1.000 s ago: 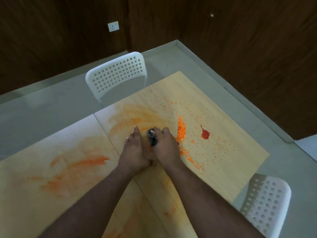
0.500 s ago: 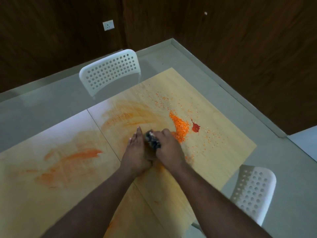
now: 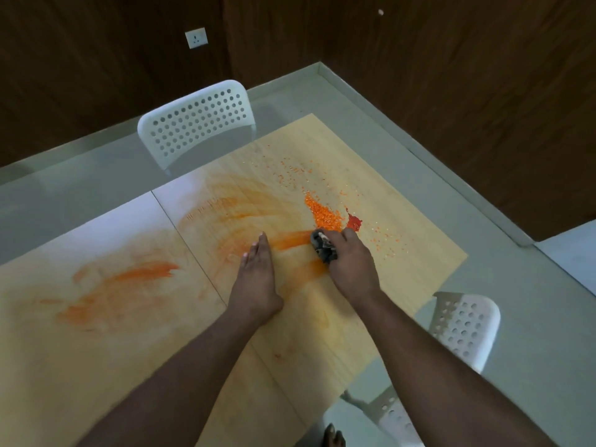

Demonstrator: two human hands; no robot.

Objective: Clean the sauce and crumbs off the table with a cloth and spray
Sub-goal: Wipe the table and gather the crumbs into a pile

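My right hand (image 3: 350, 266) is closed around a dark crumpled cloth (image 3: 323, 247) and presses it on the wooden table (image 3: 403, 240). Just beyond the cloth lies a heap of orange crumbs (image 3: 324, 216), with a red sauce blob (image 3: 354, 221) beside it on the right. My left hand (image 3: 256, 279) rests flat on the table, fingers stretched, a short way left of the cloth. Fresh orange streaks (image 3: 290, 241) run between the two hands. An older orange sauce smear (image 3: 142, 274) marks the left tabletop. No spray bottle is in view.
A white perforated chair (image 3: 196, 119) stands at the table's far side, another white chair (image 3: 464, 324) at the right edge. Scattered crumbs (image 3: 387, 241) dot the right part of the table. Grey floor (image 3: 516, 285) and dark wood walls surround it. A bare foot (image 3: 333, 435) shows below.
My hands have separated: the right hand moved right with the cloth toward the crumb heap, leaving an orange streak. The left hand stayed behind, flat on the table.
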